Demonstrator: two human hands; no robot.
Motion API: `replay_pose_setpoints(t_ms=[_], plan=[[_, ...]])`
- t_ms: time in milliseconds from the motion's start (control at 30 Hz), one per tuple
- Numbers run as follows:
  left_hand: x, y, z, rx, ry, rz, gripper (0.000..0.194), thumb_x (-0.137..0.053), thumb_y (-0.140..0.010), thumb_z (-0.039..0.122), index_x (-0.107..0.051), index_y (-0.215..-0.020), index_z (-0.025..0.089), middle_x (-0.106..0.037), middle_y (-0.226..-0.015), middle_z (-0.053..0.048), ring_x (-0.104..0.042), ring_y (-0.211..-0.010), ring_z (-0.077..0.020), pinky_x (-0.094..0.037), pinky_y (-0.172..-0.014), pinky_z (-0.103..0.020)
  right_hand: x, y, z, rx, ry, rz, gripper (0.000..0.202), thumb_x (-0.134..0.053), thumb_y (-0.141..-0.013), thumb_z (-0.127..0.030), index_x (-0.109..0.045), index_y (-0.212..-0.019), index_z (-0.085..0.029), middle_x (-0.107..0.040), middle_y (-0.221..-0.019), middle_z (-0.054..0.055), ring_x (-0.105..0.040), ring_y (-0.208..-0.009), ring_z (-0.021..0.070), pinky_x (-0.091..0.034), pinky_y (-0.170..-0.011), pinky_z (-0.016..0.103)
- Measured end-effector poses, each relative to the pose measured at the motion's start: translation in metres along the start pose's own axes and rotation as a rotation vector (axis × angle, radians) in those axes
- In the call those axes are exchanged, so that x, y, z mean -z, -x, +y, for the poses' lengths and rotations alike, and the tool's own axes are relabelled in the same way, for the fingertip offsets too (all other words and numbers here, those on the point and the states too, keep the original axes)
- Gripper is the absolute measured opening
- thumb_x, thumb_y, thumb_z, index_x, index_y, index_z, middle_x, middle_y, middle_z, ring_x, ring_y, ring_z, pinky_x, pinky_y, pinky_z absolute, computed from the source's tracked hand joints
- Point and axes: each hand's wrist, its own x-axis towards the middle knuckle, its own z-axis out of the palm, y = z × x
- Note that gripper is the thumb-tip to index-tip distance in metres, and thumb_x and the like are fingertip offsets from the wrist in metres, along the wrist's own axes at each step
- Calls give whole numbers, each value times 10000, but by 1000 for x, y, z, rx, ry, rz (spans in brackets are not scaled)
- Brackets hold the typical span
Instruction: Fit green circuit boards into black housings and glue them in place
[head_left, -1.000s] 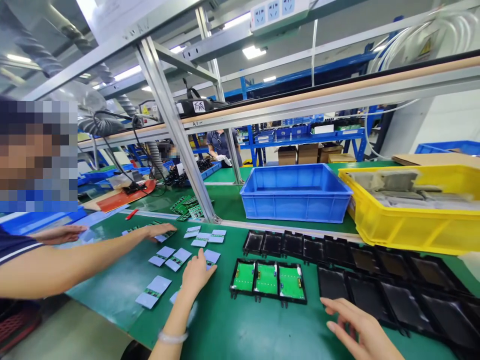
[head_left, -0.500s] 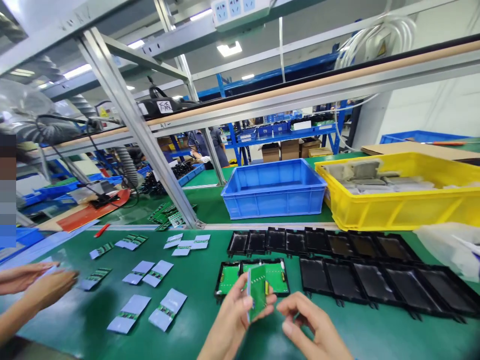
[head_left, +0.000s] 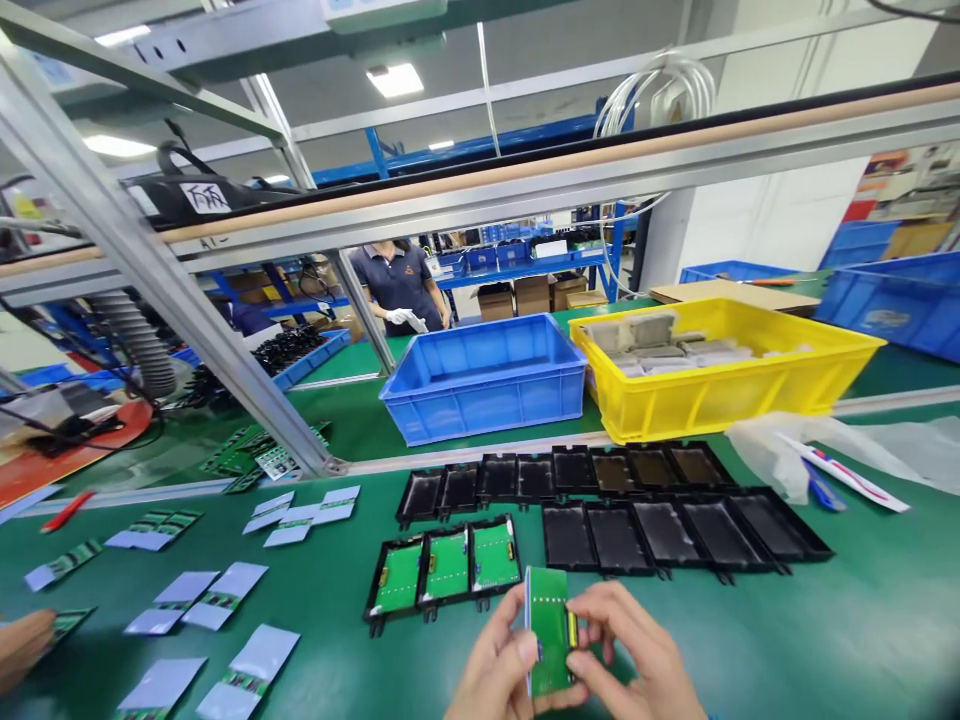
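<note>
A green circuit board stands upright between my hands at the lower middle, a pale layer along its left edge. My left hand grips it from the left and below. The fingers of my right hand pinch its right edge at a yellow component. Just beyond, three black cases in a row hold green boards. To their right lie two rows of black cases without boards. On the left are several boards with pale sheets.
Behind the cases stand a blue bin and a yellow bin holding wrapped grey items. Another person's hand touches a board at the left edge. A slanted metal post rises at left. A pen lies at right.
The view has turned to the right. My right hand has moved in and closed on the board's right edge. One hand of the neighbouring person has left the view.
</note>
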Motion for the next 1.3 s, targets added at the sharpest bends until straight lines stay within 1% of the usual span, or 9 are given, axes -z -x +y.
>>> replay_pose_setpoints(t_ms=[133, 233, 300, 400, 567, 867, 967, 1067, 1300], plan=[[-5, -11, 7, 11, -160, -189, 700, -706, -783, 643, -512, -1339, 264, -692, -1180, -114, -687, -1051, -274, -520, -913, -421, 24, 8, 7, 74, 118, 12, 230, -623, -922, -165, -575, -1118, -276, -618, -960, 5, -622, -697, 108, -528, -617, 173], [-3, -33, 28, -202, -795, -206, 672, -512, -864, 721, -536, -1348, 256, -648, -1257, -133, -640, -1097, -276, -516, -915, -420, 43, 12, 16, 47, 199, 99, 167, -613, -941, -211, -577, -1097, -258, -629, -963, 15, -638, -711, 116, -543, -638, 174], [2, -55, 39, -426, -1415, -58, 528, -603, -882, 589, -594, -1292, 257, -622, -1295, -127, -578, -1167, -299, -473, -988, -479, 57, 13, 22, 16, 256, 171, 136, -589, -957, -235, -576, -1092, -248, -630, -962, 24, -646, -724, 124, -553, -648, 180], [12, -83, 40, -548, -1725, -1, 184, -667, -886, 310, -722, -1036, 218, -666, -1163, -126, -576, -1101, -324, -445, -965, -549, 77, 12, 27, 13, 346, 237, 116, -579, -963, -260, -583, -1075, -234, -624, -1014, 52, -647, -711, 132, -563, -649, 207], [21, -78, 12, -684, -1849, -77, 187, -591, -904, 130, -712, -785, 209, -687, -849, -62, -591, -845, -234, -480, -825, -428, 88, 9, 18, 81, 478, 238, 117, -555, -984, -292, -583, -1078, -227, -595, -1084, 85, -623, -660, 119, -555, -651, 241], [37, 24, -22, -727, -1704, -31, 44, -671, -881, 261, -647, -913, 243, -713, -913, -26, -663, -826, -199, -506, -893, -384, 56, 9, -3, 190, 540, -120, 146, -486, -1024, -295, -557, -1127, -220, -636, -1091, 81, -632, -1002, 186, -550, -817, 264], [44, 36, -25, -464, -1484, 193, 512, -795, -753, 486, -603, -1163, 248, -626, -1268, -126, -637, -1116, -315, -536, -924, -442, 46, 8, -7, 225, 567, -259, 155, -448, -1036, -293, -560, -1100, -207, -657, -1037, 72, -633, -944, 196, -552, -780, 302], [47, 35, -24, -247, -1301, 185, 1104, -845, -609, 606, -301, -1507, 265, -341, -1570, -185, -373, -1421, -398, -394, -1120, -565, 39, 6, -8, 266, 628, -329, 194, -412, -1045, -296, -573, -1071, -191, -677, -1001, 68, -630, -869, 204, -539, -715, 328], [46, 25, -26, -201, -1186, 117, 1089, -837, -691, 510, -203, -1555, 311, -335, -1590, -136, -337, -1445, -374, -332, -1156, -600, 29, 1, -6, 286, 695, -391, 268, -373, -1051, -278, -616, -1020, -170, -683, -957, 77, -615, -823, 195, -485, -682, 311]])
